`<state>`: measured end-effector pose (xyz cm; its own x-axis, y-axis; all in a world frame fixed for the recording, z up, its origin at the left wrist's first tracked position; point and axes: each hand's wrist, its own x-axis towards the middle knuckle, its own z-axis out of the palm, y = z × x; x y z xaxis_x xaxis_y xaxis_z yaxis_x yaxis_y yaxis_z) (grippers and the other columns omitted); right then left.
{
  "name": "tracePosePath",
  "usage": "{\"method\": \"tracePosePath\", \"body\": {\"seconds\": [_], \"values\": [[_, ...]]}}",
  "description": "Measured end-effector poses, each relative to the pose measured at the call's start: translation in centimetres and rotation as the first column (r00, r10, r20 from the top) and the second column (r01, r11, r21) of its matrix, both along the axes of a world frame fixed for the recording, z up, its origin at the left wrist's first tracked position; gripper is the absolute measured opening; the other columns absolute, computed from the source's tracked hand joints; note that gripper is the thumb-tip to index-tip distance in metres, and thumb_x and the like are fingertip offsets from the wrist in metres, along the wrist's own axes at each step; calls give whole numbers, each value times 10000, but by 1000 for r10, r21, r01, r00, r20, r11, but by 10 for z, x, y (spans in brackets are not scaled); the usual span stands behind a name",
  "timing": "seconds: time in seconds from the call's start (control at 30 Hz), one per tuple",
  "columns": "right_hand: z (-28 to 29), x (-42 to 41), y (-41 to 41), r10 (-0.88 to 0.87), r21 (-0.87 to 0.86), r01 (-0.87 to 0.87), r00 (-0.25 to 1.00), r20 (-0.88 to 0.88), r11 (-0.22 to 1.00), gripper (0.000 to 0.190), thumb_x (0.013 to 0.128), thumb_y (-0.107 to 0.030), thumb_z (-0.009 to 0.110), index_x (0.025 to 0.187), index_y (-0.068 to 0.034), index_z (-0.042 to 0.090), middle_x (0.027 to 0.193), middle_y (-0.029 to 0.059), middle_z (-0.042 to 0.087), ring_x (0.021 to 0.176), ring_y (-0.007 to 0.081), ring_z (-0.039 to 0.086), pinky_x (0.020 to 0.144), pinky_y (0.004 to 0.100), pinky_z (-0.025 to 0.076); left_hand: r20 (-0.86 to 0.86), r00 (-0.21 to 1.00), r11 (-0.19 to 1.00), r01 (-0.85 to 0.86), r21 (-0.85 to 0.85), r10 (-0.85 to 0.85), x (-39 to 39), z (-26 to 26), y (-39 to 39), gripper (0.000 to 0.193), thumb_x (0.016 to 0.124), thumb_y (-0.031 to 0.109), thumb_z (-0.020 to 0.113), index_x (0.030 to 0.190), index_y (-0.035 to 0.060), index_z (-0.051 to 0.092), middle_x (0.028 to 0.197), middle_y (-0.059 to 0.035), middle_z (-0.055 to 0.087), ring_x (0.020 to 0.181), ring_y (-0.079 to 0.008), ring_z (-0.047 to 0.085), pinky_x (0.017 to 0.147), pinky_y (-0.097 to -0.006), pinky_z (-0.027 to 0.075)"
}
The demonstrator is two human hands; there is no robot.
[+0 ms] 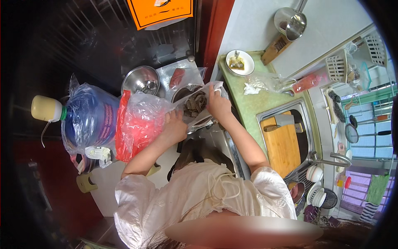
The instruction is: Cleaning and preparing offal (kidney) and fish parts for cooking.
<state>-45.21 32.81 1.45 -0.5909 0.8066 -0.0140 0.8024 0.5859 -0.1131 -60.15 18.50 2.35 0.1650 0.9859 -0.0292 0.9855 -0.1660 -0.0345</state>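
A clear plastic bag [203,119] hangs spread between my two hands, with brown dried strips [195,105] inside it. My right hand [219,104] grips the bag's right rim, fingers over its edge. My left hand [175,126] holds the bag's left side, beside a red and clear plastic bag [141,124]. Behind the open bag is a metal pot or bowl [178,94], partly hidden. A steel bowl [140,81] stands beyond the red bag, and a clear bag with a red piece [177,78] lies near it.
A large blue water bottle [90,115] with a pump stands at the left. On the green counter [248,102] at the right are a white bowl of food [240,63] and crumpled plastic. A cutting board [283,146] with a cleaver [283,119] lies over the sink [306,115].
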Motion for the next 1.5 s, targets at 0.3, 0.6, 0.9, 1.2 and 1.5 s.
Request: {"method": "tracePosePath", "body": {"seconds": [0.3,0.6,0.9,1.2,1.5], "values": [[-2,-49,-12,404,-224,-384,913,50,895,152,698,-70,577,836,-41,632,884,171,635,839,310,629,710,382,515,-16,999,999,-32,-22,31,11,-10,1,225,727,318,621,750,112,707,1127,-183,525,1183,-354,362,864,-523,292],[-156,-49,46,366,-22,-370,906,212,929,534,728,-153,600,1240,-81,464,1288,164,432,1223,302,382,1014,460,293,22,999,997,25,69,-26,10,-2,-1,163,739,191,551,772,103,684,959,-154,584,1100,-323,464,854,-443,324],[-101,-63,27,466,-186,-440,874,136,879,450,808,-232,516,1234,-93,467,1265,146,461,1192,337,408,989,465,331,56,998,998,-9,55,6,5,-7,-13,200,701,270,651,803,99,655,939,-106,598,1067,-266,490,831,-399,359],[-144,-82,17,330,13,-329,943,-49,944,519,638,-274,674,1104,-83,551,1078,168,530,1052,365,465,914,468,361,92,996,1000,-4,8,3,8,-4,-9,224,705,270,659,833,88,643,985,-130,581,1106,-282,469,926,-449,341],[-142,-60,34,373,57,-369,909,-186,928,375,683,-221,631,1028,-78,602,1064,157,570,994,336,534,868,427,423,125,992,999,-5,40,0,10,-3,-10,224,715,264,650,833,75,630,989,-132,574,1109,-287,461,918,-436,352]]}}
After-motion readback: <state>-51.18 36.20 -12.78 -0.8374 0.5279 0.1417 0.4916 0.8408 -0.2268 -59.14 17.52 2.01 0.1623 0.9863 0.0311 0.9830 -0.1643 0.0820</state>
